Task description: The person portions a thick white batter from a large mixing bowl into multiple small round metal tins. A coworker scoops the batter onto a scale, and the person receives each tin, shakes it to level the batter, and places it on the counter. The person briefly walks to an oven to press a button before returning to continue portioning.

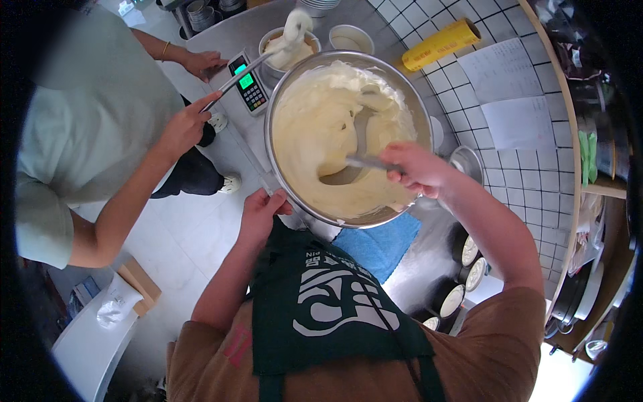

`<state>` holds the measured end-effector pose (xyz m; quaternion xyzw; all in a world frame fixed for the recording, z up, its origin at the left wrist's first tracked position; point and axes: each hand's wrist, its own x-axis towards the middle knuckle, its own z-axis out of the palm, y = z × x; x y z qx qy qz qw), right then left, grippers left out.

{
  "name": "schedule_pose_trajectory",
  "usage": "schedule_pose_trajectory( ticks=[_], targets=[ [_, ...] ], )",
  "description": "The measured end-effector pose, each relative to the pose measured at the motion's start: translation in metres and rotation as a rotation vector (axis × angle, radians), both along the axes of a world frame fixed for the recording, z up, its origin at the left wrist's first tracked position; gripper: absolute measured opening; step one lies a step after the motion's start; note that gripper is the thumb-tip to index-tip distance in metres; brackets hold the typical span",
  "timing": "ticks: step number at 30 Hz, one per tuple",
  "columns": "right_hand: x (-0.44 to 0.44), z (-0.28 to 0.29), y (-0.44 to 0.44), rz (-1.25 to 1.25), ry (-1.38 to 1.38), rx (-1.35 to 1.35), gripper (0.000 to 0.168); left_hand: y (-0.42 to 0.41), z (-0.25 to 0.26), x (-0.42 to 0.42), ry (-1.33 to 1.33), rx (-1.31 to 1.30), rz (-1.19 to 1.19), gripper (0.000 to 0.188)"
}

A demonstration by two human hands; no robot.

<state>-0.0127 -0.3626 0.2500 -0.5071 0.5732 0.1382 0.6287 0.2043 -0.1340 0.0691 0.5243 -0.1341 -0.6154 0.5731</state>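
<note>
A large stainless steel mixing bowl [270, 145] in front of me is full of pale yellow batter [306, 130], whiter and foamier at its upper right edge. My right hand [414, 168] grips the handle of a spatula [369, 162], whose far end is blurred or sunk in the batter. The metal bottom shows through a gap there. At the bowl's lower left rim, my left hand [266, 208] pinches the edge with thumb and fingers. A blue cloth [384, 246] lies beside the bowl, close to my apron.
At left a co-worker holds a long-handled tool [246, 70] with creamy mixture over a small container [264, 42] beside a digital scale [249, 83]. A yellow roll [441, 44] is by the tiled wall. Several filled dark tins [450, 300] stand at lower right, below a shelf.
</note>
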Motion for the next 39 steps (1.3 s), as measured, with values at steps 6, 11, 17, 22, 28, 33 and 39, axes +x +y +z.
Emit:
schedule_pose_trajectory(
  ticks=[6,11,17,22,28,33,39],
  targets=[
    [0.011,0.016,-0.031,0.555,0.242,-0.932,0.023,-0.005,0.018,0.007,-0.077,0.047,-0.026,0.025],
    [0.036,-0.037,0.012,0.996,0.280,-0.973,0.024,-0.007,0.004,0.002,-0.057,0.003,-0.010,0.030],
    [0.015,0.071,-0.034,1.185,0.084,-0.611,0.024,-0.003,0.012,0.004,-0.107,0.021,-0.001,0.030],
    [0.017,0.016,-0.023,1.073,0.442,-1.096,0.021,-0.004,0.009,0.002,-0.071,-0.018,-0.030,0.030],
    [0.016,0.015,-0.003,1.042,0.123,-0.683,0.017,-0.005,0.004,0.001,-0.037,-0.022,-0.005,0.030],
    [0.045,0.099,-0.006,1.436,0.058,-1.134,0.025,-0.004,0.015,0.006,-0.051,-0.003,0.008,0.028],
    [0.091,0.104,-0.030,1.578,0.224,-1.641,0.025,-0.011,0.017,0.010,0.009,-0.018,0.002,0.027]
  ],
)
